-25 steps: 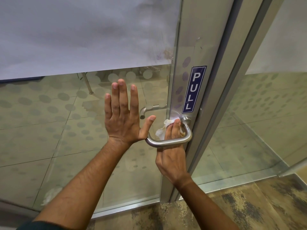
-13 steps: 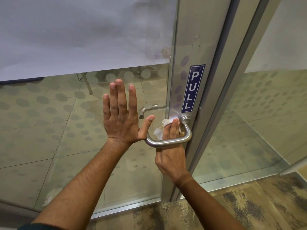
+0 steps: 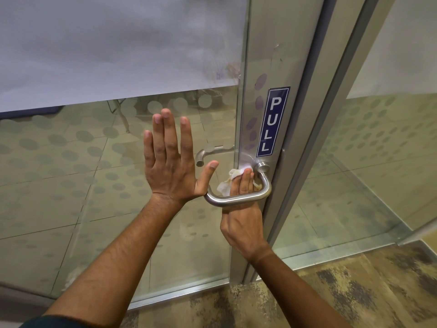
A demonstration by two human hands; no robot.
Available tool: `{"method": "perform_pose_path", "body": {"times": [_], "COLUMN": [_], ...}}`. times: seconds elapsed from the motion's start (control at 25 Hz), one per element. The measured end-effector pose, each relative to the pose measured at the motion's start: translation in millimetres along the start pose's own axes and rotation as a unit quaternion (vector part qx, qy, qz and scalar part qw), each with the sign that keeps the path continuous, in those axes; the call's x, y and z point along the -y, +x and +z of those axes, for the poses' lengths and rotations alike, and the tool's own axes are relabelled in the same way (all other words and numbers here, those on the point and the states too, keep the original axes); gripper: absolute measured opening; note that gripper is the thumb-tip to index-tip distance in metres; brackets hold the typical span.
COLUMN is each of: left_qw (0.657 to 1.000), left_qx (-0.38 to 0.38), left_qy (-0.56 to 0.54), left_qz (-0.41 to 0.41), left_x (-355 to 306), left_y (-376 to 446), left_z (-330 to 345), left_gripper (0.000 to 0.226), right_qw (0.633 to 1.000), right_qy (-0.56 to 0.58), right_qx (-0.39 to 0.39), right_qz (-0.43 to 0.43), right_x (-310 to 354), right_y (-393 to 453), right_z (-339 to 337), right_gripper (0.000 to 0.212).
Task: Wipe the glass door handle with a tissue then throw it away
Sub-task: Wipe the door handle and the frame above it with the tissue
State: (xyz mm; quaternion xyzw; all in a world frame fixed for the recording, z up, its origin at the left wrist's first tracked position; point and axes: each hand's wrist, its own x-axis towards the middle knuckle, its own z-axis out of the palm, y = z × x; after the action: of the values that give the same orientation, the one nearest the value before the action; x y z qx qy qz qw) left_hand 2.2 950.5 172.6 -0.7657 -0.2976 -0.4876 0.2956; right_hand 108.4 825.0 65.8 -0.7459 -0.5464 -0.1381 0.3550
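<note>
The right hand (image 3: 243,223) reaches up from below the handle (image 3: 238,200), its fingers passing behind the bar and pressing a crumpled tissue (image 3: 227,183) against the glass just left of the handle's mounting post. The bar's long axis runs left to right. Further left, the left hand (image 3: 170,166) lies flat and spread on the glass door (image 3: 94,185), holding nothing.
</note>
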Motion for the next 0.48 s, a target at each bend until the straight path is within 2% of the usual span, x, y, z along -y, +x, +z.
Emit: {"method": "perform_pose_path", "body": {"times": [0.12,0.2,0.36,0.48], "left_qw": [1.0,1.0,1.0,1.0], "left_qx": [0.003,0.007,0.004,0.002], "left_qy": [0.002,0.002,0.001,-0.005], "left_qz": [0.001,0.0,0.002,0.002], "left_x": [0,0,0,0], "left_y": [0,0,0,0], "left_z": [0,-1,0,0], "left_gripper": [0.099,0.099,0.099,0.099], "right_qw": [0.999,1.0,0.999,0.996], "right_qy": [0.021,0.024,0.014,-0.008], "right_qx": [0.027,0.015,-0.049,-0.084], "right_qz": [-0.005,-0.001,0.014,-0.032], "right_x": [-5,-3,6,-1], "right_y": [-15,-13,5,5], "right_z": [0,0,1,-3], "right_gripper": [0.097,0.101,0.09,0.085]}}
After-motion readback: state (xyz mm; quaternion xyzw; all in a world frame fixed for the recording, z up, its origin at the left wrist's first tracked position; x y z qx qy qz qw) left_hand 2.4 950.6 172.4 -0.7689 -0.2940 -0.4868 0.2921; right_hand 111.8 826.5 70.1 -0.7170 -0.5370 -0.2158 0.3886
